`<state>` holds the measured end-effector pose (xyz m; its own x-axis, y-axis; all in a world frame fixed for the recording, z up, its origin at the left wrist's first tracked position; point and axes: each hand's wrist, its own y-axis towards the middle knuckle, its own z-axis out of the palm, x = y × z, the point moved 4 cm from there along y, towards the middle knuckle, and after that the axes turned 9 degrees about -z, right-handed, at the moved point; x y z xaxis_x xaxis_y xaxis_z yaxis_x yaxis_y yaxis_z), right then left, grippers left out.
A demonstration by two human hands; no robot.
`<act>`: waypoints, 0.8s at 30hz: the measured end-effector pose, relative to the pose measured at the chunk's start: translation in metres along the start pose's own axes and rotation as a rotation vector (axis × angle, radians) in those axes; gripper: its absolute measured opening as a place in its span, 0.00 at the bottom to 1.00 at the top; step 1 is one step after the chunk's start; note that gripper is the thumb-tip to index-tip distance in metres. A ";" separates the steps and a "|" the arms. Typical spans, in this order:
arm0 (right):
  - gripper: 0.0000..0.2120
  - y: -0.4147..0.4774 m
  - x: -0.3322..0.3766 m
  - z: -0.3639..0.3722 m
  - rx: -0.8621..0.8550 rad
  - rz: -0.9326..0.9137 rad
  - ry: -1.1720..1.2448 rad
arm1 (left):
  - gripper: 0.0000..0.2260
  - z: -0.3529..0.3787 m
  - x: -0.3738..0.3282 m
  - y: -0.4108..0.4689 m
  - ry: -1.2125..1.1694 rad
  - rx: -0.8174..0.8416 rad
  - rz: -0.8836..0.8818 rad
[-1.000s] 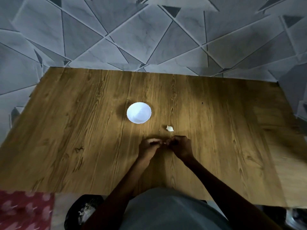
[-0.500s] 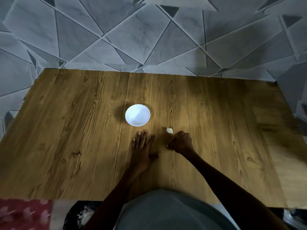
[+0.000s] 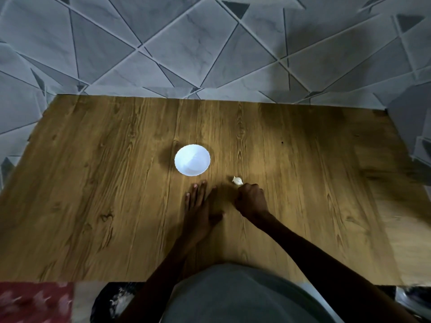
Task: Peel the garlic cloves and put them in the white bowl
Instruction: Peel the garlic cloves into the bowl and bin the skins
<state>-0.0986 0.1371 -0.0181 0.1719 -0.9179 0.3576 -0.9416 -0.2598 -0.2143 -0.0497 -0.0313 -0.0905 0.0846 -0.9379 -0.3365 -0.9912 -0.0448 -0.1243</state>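
Pulled apart since a second ago. Now resting left hand [image 3: 198,212] flat on table [image 3: 93,183], fingers spread, nothing held, probably bracing. Curling right hand [image 3: 251,201] against garlic clove [image 3: 237,180] near white bowl [image 3: 192,163]; can't tell if gripping anything.

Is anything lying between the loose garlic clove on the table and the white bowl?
Nothing visible does. Only bare table separates the garlic clove from the white bowl. The left hand lies flat nearer the person, off that line; the curled right hand sits at the clove's near side.
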 end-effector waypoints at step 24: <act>0.05 -0.024 -0.012 0.027 -0.194 -0.107 0.237 | 0.36 -0.004 0.000 -0.003 0.005 -0.052 0.031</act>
<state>-0.0701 0.1463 -0.0421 0.2222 -0.7872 0.5753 -0.9634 -0.2681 0.0053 -0.0468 -0.0330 -0.0863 0.0533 -0.9409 -0.3343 -0.9973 -0.0335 -0.0646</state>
